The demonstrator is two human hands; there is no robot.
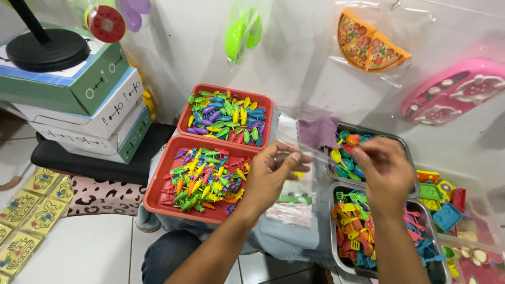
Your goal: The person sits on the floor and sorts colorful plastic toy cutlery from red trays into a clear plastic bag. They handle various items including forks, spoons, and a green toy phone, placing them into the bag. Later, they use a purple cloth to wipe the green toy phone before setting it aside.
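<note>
Head view: both hands, left (271, 173) and right (384, 171), pinch a clear bag (302, 158) stretched between them at frame centre.

left hand (271, 173): reaching up from below, fingers curling, thumb pinching against fingertips
right hand (383, 169): raised alongside, back facing camera, fingertips pinching leftward

Both forearms bare to frame edge, no sleeves visible. Left hand (271, 173): ring (274, 159) on one finger, thin, silver-toned band; nails short, unpainted. Right hand (383, 168): no ring, watch or band seen; nails not in view. No gloves either hand. Leg (171, 255) at bottom edge: dark blue denim trouser, knee area only. Rest of clothing out of view.
</note>
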